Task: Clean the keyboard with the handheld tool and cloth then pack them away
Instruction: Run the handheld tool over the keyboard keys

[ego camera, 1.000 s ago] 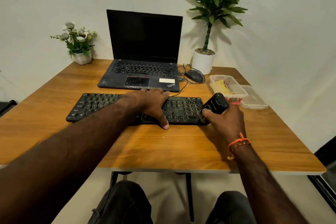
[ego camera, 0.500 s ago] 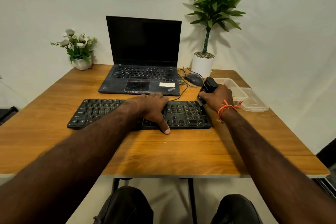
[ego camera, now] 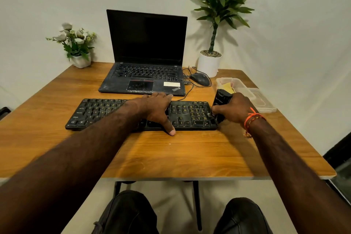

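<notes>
Right hand, gripping black handheld tool, has come back from keyboard's far-right corner to its right edge, nozzle down. Left hand stays flat, fingers straight, on black dusty keyboard, mid wooden table.

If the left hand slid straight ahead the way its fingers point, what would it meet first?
Probably the laptop. The left hand lies flat on the keyboard, fingertips at its far edge, pointing at the laptop's front edge across a narrow strip of table. Exact gap is unclear.
</notes>
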